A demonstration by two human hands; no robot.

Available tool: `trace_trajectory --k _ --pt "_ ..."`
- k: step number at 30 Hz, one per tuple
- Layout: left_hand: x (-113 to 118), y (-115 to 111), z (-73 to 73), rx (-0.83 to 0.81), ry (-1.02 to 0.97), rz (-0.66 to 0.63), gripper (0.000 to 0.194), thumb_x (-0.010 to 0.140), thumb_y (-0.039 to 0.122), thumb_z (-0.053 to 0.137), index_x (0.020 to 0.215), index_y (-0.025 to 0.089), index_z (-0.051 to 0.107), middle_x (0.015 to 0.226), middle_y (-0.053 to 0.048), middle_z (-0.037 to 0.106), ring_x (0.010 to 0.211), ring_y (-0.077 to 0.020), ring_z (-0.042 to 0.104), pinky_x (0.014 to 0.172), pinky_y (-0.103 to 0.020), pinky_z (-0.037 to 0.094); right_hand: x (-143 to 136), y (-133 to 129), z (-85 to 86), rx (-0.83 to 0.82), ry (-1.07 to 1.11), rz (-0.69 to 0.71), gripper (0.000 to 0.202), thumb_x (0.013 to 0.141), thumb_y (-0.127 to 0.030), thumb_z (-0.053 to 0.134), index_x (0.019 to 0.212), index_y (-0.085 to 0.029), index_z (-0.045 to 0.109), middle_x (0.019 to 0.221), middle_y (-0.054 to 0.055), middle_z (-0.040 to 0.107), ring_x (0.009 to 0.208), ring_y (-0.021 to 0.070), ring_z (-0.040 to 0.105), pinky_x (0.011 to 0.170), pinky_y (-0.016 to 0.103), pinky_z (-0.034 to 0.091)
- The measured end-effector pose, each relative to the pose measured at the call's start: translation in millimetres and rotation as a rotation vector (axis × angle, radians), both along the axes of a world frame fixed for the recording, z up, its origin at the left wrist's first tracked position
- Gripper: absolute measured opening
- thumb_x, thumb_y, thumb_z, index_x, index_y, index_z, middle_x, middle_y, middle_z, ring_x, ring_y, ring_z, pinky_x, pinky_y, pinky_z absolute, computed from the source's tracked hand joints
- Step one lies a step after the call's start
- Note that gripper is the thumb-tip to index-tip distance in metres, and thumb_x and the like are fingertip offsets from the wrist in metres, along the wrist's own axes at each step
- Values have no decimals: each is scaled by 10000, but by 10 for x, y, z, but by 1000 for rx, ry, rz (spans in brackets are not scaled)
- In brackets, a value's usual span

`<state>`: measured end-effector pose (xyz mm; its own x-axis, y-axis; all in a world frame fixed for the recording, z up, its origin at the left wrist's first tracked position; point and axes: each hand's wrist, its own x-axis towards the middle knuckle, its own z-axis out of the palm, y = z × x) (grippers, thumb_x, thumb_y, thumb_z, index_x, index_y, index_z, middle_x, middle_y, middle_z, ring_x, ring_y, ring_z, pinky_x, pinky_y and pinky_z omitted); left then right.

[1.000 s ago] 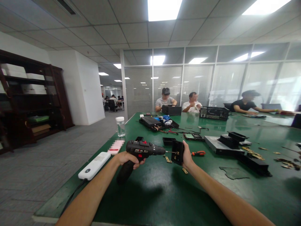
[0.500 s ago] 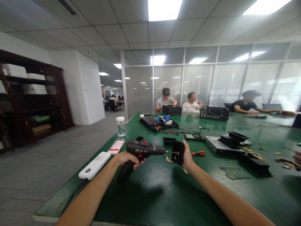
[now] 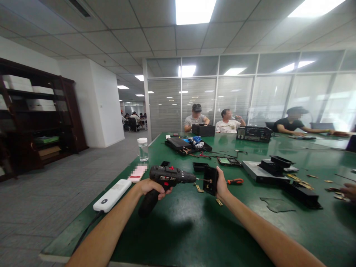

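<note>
Both grips stay closed: left hand (image 3: 152, 187) around the drill (image 3: 164, 175), right hand (image 3: 221, 184), at its three o'clock, clasping the black housing (image 3: 210, 175); neither has shifted, so work seems ongoing.

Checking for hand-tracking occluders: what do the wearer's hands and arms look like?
Left hand and right hand: ungloved. Left forearm and right forearm: bare where visible, no sleeve, watch or bracelet. Rings: can't tell.
</note>
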<state>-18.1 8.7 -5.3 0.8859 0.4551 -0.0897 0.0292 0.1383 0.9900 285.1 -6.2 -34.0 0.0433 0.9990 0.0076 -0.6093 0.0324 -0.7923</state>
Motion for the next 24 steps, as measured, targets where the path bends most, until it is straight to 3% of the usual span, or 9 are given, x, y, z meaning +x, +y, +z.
trace_trajectory --k 24 --pt "-2 -1 -15 7 0 3 390 592 176 619 966 86 561 812 -63 526 541 -89 449 515 -233 365 8 4 -5 25 9 -6 421 694 -590 460 704 -189 590 514 0 550 453 164 527 450 295 425"
